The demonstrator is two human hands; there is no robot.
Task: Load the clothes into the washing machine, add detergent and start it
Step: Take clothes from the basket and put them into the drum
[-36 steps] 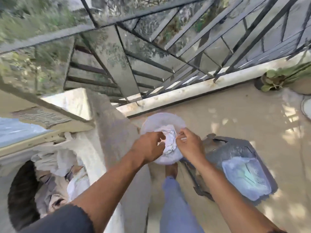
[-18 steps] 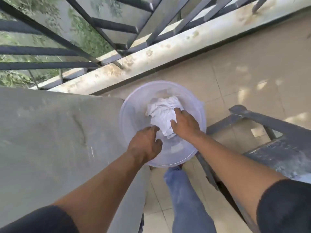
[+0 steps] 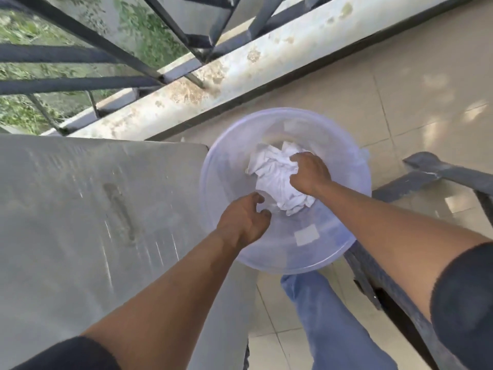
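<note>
1. 1 head view: the white cloth [image 3: 277, 180] lies bunched in the translucent tub [image 3: 346, 244] on the floor; the right hand [image 3: 309, 173] clenches its far side, while the left hand [image 3: 244, 221] hangs released, fingers loosely curled, just beside it.
2. Best bring the left hand under the near folds, so no corner trails over the rim.
3. The washing machine top [image 3: 93, 209] stands against the tub's left rim; a dark frame [image 3: 440, 173] crowds the right rim, a railing [image 3: 112, 54] beyond.
</note>
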